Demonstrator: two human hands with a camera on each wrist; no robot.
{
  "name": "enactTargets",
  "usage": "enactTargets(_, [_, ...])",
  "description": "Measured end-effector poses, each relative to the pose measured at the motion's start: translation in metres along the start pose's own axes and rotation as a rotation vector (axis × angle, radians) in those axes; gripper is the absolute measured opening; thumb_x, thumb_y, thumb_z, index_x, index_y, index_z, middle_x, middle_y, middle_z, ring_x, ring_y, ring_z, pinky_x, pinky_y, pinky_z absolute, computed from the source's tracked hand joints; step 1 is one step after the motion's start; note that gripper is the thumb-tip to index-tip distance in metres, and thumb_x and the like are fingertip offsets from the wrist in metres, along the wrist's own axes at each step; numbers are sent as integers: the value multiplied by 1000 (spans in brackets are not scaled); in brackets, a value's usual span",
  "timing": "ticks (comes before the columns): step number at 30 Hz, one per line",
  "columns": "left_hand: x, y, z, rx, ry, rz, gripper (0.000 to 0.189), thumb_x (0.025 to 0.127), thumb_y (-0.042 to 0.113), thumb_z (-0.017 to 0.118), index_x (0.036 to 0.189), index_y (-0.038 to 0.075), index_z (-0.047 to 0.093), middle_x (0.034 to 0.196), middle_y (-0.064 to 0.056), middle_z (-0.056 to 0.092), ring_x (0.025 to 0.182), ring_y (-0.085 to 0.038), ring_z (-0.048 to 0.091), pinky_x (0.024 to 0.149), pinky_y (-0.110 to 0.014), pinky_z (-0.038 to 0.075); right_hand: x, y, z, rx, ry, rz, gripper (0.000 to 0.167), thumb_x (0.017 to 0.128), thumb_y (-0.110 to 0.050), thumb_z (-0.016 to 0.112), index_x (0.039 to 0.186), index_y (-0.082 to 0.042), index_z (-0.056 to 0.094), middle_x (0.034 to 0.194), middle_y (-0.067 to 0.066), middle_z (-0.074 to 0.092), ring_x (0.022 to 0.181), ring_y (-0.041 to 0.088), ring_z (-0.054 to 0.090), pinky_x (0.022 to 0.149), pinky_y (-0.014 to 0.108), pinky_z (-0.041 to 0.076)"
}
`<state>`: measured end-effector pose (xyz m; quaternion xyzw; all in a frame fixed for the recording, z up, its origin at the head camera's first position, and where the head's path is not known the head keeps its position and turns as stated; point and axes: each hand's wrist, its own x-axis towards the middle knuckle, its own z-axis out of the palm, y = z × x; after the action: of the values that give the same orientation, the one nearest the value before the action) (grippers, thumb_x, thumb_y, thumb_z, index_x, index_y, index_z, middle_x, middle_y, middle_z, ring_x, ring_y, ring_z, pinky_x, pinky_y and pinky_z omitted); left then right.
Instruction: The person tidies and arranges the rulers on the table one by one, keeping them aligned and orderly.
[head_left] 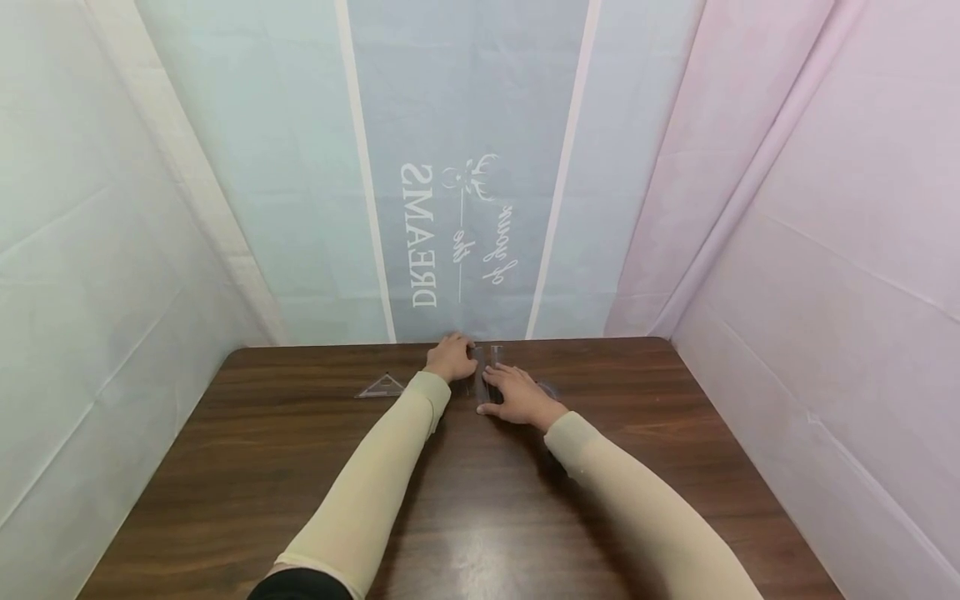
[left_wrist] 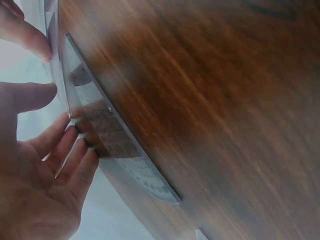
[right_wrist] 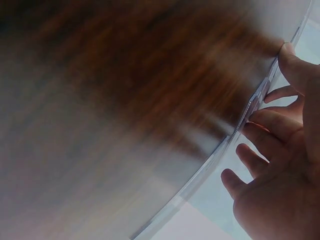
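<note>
A clear plastic ruler lies lengthwise near the table's far edge, between the two hands. On its left side, my left hand has thumb and forefinger spread at the ruler's far part. My right hand reaches in from the right, thumb at the near end and fingertips along the right side. Just right of this ruler shows a second clear strip, partly covered by the right fingers. In the left wrist view, a clear protractor lies flat beyond the left fingertips. Further left is a clear set square, partly behind the left forearm.
The dark wood table ends just beyond the hands at a pale hanging cloth with printed lettering. Cloth walls stand at both sides. A clear curved piece shows partly behind the right hand.
</note>
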<state>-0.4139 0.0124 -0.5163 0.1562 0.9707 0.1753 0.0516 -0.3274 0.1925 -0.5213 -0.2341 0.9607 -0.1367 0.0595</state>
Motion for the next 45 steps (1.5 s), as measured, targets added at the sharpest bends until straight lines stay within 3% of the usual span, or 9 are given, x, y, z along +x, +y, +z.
enactTargets(10, [3, -1, 3, -44, 10, -30, 42, 106, 32, 65, 143, 12, 65, 145, -12, 58, 136, -33, 54, 109, -60, 47, 0, -1, 1, 1, -4, 10, 79, 101, -51, 73, 161, -5, 48, 168, 14, 42, 161, 34, 29, 131, 56, 20])
enactTargets(19, [2, -3, -2, -109, 17, -40, 42, 106, 32, 66, 144, 11, 65, 148, -14, 59, 138, -34, 55, 110, -61, 48, 1, -1, 1, 3, -5, 7, 80, 101, -51, 73, 161, -5, 47, 169, 14, 41, 161, 34, 28, 131, 56, 18])
enactTargets(29, [1, -7, -7, -242, 13, -42, 41, 108, 27, 65, 144, 7, 64, 146, -15, 63, 135, -34, 60, 110, -55, 50, 0, -4, -1, -6, -9, 0, 82, 101, -50, 74, 163, -6, 44, 170, 13, 41, 161, 35, 28, 132, 56, 16])
enactTargets(35, [-1, -12, -11, -406, -25, -24, 40, 109, 22, 62, 142, 0, 57, 145, -22, 61, 134, -38, 60, 110, -51, 51, -1, -8, -3, -13, -6, 0, 83, 100, -48, 75, 164, -6, 43, 170, 12, 41, 161, 34, 29, 132, 54, 17])
enactTargets(39, [0, -17, -10, -491, 6, 17, 37, 109, 19, 63, 138, -2, 55, 136, -23, 67, 127, -39, 64, 104, -49, 54, -1, -10, -3, 3, 15, -16, 83, 100, -45, 77, 163, -4, 43, 169, 15, 41, 161, 37, 30, 131, 56, 18])
enactTargets(45, [-7, -15, -12, -560, 66, 10, 36, 110, 18, 63, 141, 1, 53, 127, -22, 72, 119, -38, 68, 104, -50, 54, -3, -8, 2, 8, 69, -33, 84, 99, -44, 79, 164, -4, 42, 170, 15, 40, 159, 36, 32, 129, 55, 26])
